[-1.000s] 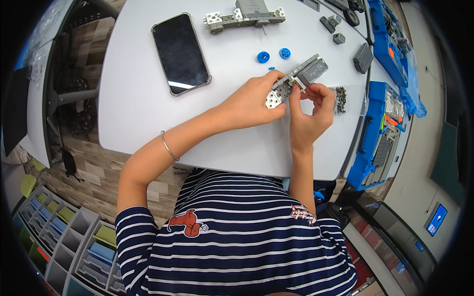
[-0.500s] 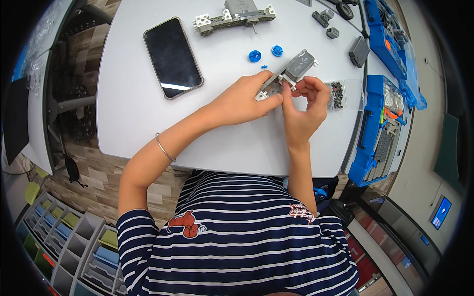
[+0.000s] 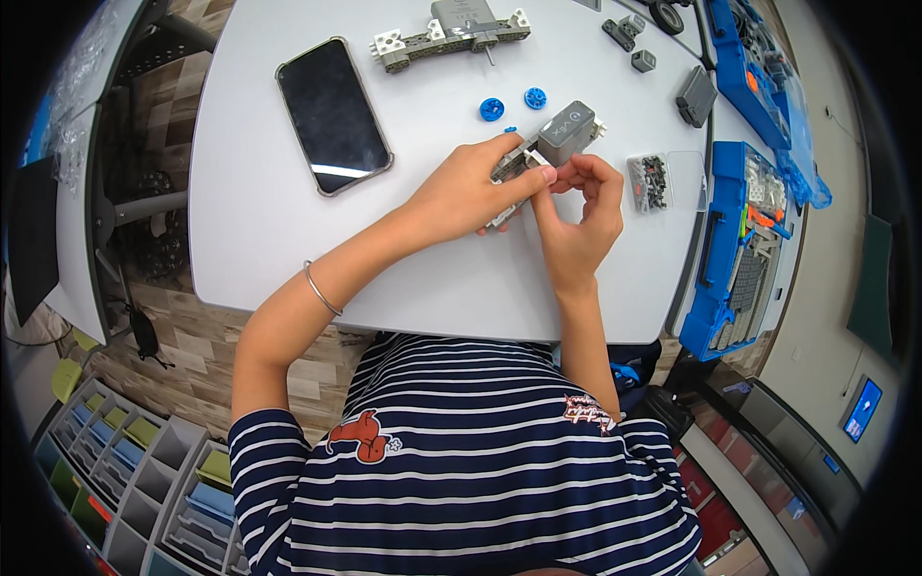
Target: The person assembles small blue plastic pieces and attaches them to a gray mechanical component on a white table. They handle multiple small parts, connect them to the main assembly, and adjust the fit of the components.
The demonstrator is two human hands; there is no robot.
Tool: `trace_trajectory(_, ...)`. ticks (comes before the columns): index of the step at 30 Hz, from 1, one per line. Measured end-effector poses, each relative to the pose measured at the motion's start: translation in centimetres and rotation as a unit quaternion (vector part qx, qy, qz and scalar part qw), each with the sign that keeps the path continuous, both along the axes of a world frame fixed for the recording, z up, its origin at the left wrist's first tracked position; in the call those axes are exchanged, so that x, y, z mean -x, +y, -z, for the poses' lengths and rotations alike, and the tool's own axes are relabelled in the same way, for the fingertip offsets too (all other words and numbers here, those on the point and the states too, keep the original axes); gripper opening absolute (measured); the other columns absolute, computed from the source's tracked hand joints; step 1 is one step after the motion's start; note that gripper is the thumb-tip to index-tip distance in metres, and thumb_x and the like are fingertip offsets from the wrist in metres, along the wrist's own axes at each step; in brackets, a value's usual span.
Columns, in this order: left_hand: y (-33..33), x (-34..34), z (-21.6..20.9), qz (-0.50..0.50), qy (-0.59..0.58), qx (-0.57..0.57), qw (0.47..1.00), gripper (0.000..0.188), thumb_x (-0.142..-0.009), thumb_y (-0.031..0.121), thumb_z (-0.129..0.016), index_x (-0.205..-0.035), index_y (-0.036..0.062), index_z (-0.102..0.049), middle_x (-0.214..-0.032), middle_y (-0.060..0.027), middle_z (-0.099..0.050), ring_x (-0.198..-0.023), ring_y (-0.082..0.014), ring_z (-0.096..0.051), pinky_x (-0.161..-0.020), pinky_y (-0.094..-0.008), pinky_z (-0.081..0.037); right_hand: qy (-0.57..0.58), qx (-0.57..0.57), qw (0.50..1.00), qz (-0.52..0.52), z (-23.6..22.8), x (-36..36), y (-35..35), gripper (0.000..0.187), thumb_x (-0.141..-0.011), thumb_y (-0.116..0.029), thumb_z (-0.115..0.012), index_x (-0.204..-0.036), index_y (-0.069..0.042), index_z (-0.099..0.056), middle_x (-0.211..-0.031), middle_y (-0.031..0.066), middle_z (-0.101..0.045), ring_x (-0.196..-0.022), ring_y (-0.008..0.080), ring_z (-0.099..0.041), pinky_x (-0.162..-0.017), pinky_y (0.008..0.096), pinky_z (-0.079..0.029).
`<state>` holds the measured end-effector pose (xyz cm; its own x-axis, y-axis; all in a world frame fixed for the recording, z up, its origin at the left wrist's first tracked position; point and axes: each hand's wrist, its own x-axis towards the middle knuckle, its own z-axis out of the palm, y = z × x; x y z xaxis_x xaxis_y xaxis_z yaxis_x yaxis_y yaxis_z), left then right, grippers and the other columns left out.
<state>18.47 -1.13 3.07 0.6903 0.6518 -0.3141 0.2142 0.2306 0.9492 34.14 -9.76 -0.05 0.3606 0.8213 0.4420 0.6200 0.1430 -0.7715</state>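
My left hand [image 3: 475,187] grips a grey beam assembly that carries a grey plastic motor block [image 3: 567,132] and white connectors. Its thumb lies over the near part, hiding some of the beam. Fingertips of my right hand [image 3: 579,216] press together against the same assembly, just below the block; whether a small part sits between them is hidden. Beyond the hands lie two blue pulley wheels [image 3: 492,108] and a tiny blue piece [image 3: 510,130]. Farther back rests a second beam assembly [image 3: 451,43] with a grey block, white connectors and a metal shaft.
A black phone [image 3: 334,115] lies left of my hands. To the right is a clear box of small dark pins [image 3: 650,182], its lid open. Loose grey blocks [image 3: 643,61], a dark grey battery-like block [image 3: 696,96] and blue storage cases [image 3: 715,278] of parts line the right side.
The assembly has tilted in my hands, with the motor block turning more upright and shifting slightly left. My right hand has moved a little left, and its fingers have drawn in.
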Motion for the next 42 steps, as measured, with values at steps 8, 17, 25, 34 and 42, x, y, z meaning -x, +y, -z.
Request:
trace_trajectory(8,0.2,0.1,0.4,0.0,0.004,-0.02,1.0,0.048,-0.102,0.046,-0.071,-0.123,0.0038,-0.067,-0.076,-0.0025,-0.068,-0.061,-0.0083,-0.063,-0.049,-0.0257,-0.048,0.022,-0.019,1.0,0.001,-0.6,-2.9,-1.2,0.032,-0.088,-0.001,-0.083,-0.115,0.0,-0.065,-0.102,0.009,-0.069,-0.086,0.0158,-0.068,-0.079,0.0291,-0.055)
trace_trajectory(17,-0.2,0.6,-0.6,-0.001,-0.095,-0.06,0.994,0.043,-0.096,0.034,-0.074,-0.122,0.0009,-0.065,-0.086,-0.0048,-0.07,-0.073,-0.0098,-0.066,-0.067,-0.0274,-0.053,0.252,0.106,0.962,-0.025,-3.3,-7.4,7.9,0.028,-0.102,-0.019,-0.071,-0.123,-0.001,-0.067,-0.12,0.0097,-0.069,-0.101,0.016,-0.067,-0.087,0.0291,-0.054)
trace_trajectory(25,0.2,1.0,-0.8,0.007,-0.174,-0.096,0.98,0.045,-0.093,0.032,-0.077,-0.123,0.0015,-0.064,-0.083,-0.0104,-0.072,-0.072,-0.0167,-0.067,-0.069,-0.0309,-0.052,0.115,0.16,0.95,-0.241,0.1,-4.9,18.1,0.044,-0.096,-0.015,-0.08,-0.138,-0.007,-0.068,-0.124,0.007,-0.068,-0.1,0.01,-0.061,-0.086,0.0231,-0.051)
trace_trajectory(34,0.7,1.2,-0.5,0.067,-0.126,-0.039,0.989,0.049,-0.091,0.028,-0.076,-0.131,0.0009,-0.063,-0.094,-0.0106,-0.073,-0.081,-0.0167,-0.069,-0.077,-0.0315,-0.054,0.119,0.041,0.959,-0.254,1.1,-4.6,16.9,0.034,-0.09,-0.006,-0.081,-0.123,-0.003,-0.073,-0.126,0.0067,-0.068,-0.11,0.0165,-0.064,-0.101,0.0323,-0.055)
trace_trajectory(42,0.6,1.0,-0.2,0.065,-0.138,-0.055,0.987,0.048,-0.093,0.027,-0.075,-0.131,0.0012,-0.063,-0.093,-0.0107,-0.074,-0.08,-0.0173,-0.07,-0.076,-0.0319,-0.055,0.119,0.038,0.959,-0.255,0.9,-4.5,17.0,0.035,-0.09,-0.003,-0.081,-0.124,-0.001,-0.072,-0.126,0.0078,-0.068,-0.113,0.0176,-0.065,-0.104,0.0335,-0.055)
